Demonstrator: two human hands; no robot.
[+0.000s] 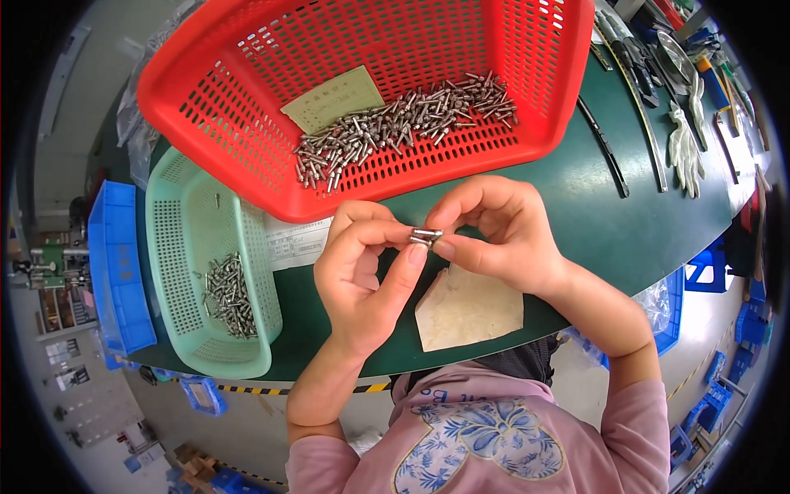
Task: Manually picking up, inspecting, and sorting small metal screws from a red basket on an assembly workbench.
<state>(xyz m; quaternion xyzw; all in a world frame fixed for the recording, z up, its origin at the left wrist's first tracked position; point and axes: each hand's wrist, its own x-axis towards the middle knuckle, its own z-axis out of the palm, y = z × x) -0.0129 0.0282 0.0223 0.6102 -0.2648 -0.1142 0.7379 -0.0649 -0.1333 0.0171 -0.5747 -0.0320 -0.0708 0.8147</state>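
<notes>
Over the table's near part, my left hand (362, 276) and my right hand (504, 235) meet fingertip to fingertip. Between them are small shiny metal pins (425, 236); there look to be two, lying side by side, though the fingertips cover their ends. Thumb and forefinger of each hand are pinched on them. Just beyond my hands stands a large red basket (247, 185), tilted toward me, with a heap of similar metal pins (395, 123) and a yellowish paper slip (333, 99) inside. A pale green basket (267, 321) at the left holds a smaller heap of pins (230, 296).
A worn beige sheet (471, 309) lies on the green table (568, 193) below my right hand. A printed paper (296, 244) is partly under the baskets. At the right are a black strip (605, 148), a ruler (638, 103) and white gloves (685, 152). A blue bin (119, 267) stands far left.
</notes>
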